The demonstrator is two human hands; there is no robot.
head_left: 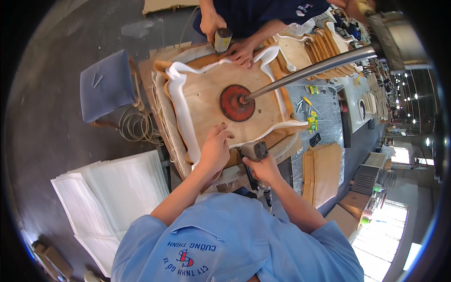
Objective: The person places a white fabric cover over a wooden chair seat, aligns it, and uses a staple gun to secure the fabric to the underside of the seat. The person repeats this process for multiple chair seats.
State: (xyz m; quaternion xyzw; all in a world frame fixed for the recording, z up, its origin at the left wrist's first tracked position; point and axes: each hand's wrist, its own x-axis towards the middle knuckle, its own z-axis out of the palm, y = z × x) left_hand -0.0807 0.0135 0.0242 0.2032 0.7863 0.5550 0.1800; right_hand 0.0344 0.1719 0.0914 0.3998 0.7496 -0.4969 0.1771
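Note:
My right hand (pixel 266 169) is wrapped round the grip of a dark pneumatic staple gun (pixel 253 151), whose head is at the near edge of a seat panel. My left hand (pixel 216 148) is at the panel's near left part, its fingers apart and slightly bent over the wood. The wooden seat panel (pixel 202 101) lies underside up, with white padding (pixel 177 96) and brown covering (pixel 277 137) turned up round its rim. A round red press plate (pixel 237 102) on a metal rod (pixel 310 70) rests on its middle. What lies beneath my left palm is hidden.
Across the panel, a co-worker in dark clothing holds another staple gun (pixel 222 40). A blue padded seat (pixel 105 87) and coiled hose (pixel 138 126) are at left, white sheets (pixel 117 188) at lower left. Brown covers (pixel 322 171) and small boxes (pixel 312 122) lie at right.

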